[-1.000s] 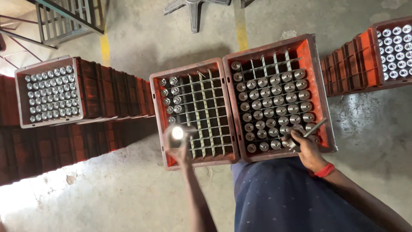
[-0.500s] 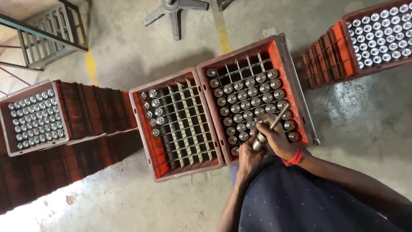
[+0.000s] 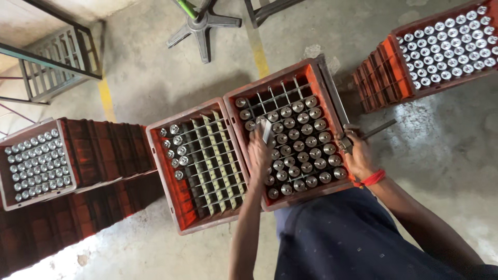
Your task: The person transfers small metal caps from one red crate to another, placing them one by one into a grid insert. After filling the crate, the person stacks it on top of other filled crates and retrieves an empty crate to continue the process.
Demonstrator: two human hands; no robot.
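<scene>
Two red crates stand side by side below me. The left crate (image 3: 171, 181) has a grey divider grid and only a few metal cylinders (image 3: 174, 141) along its left side. The right crate (image 3: 244, 96) is nearly full of shiny cylinders (image 3: 306, 155). My left hand (image 3: 258, 154) reaches over the right crate's left part and grips one metal cylinder (image 3: 266, 129) above the slots. My right hand (image 3: 357, 154), with a red band at the wrist, rests at that crate's right rim, closed on a thin metal tool (image 3: 377, 129) that points out to the right.
A stack of red crates (image 3: 378, 78) topped with many cylinders stands at the upper right, and another stack (image 3: 98, 155) at the left. A chair base (image 3: 202, 23) and a metal frame (image 3: 57, 57) sit on the concrete floor beyond, by a yellow line (image 3: 106, 98).
My left hand carried a cylinder from over the left crate across to the right crate. My right hand with the tool slid from over the cylinders to the crate's right rim.
</scene>
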